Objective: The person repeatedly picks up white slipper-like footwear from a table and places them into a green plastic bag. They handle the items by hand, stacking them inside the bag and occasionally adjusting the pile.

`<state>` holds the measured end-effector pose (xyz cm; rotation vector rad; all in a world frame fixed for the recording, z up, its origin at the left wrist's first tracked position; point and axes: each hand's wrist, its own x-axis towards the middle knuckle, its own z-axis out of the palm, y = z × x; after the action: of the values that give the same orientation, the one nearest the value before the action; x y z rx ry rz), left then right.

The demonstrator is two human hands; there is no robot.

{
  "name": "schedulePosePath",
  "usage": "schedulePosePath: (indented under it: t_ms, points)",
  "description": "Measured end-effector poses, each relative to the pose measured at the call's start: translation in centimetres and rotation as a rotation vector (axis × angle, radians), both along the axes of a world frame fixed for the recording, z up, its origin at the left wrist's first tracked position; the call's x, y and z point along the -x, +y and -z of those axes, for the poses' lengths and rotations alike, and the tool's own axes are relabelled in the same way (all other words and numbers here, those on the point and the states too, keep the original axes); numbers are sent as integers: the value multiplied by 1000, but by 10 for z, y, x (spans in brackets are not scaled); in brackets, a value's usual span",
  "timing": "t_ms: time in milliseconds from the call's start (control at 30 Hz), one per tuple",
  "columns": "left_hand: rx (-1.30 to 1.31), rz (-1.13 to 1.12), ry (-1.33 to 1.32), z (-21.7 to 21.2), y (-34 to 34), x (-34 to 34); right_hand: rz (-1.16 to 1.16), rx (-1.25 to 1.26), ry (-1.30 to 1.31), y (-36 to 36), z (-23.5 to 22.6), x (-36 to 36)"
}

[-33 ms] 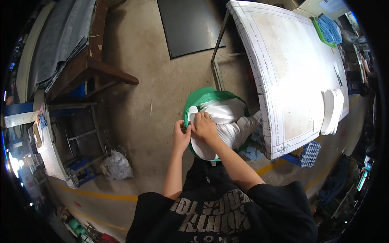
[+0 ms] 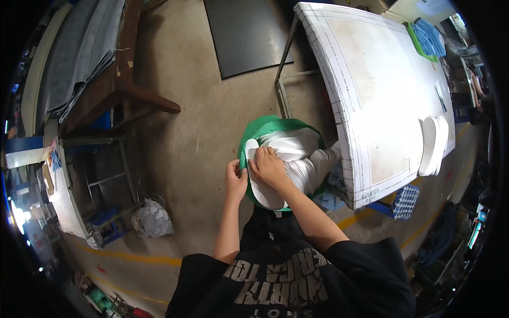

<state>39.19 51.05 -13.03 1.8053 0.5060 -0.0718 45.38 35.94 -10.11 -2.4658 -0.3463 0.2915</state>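
Below my arms stands a green woven sack point(image 2: 265, 125), packed with white shoe insoles point(image 2: 303, 173) in overlapping stacks. A single insole point(image 2: 265, 194) lies lengthwise along the sack's left side. Across that insole rests my right hand point(image 2: 269, 168), its fingers bent over the surface and its thumb at the left edge. At the sack's left rim, my left hand point(image 2: 235, 179) has its fingers curled around the green edge. The fingertips of both hands are partly hidden.
A white-covered table point(image 2: 382, 95) rises close on the right, with a stack of insoles point(image 2: 433, 146) and a green basket of blue pieces point(image 2: 427, 38). A brown wooden bench point(image 2: 124, 87) stands at left. On the floor are a dark flat panel point(image 2: 246, 37) and a pale plastic bag point(image 2: 152, 218).
My left hand has drawn slightly left and down, its thumb moving away from my right hand. The right hand stays on the insole.
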Motion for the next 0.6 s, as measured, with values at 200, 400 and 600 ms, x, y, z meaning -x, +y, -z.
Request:
schedulePosePath:
  t_ms: [200, 400, 600]
  points:
    - [170, -83, 377, 44, -23, 63, -53, -348, -158, -67, -65, 31]
    - [974, -177, 855, 39, -46, 95, 32, 16, 434, -150, -60, 136]
    - [860, -59, 812, 3, -56, 80, 190, 48, 527, -126, 44, 185]
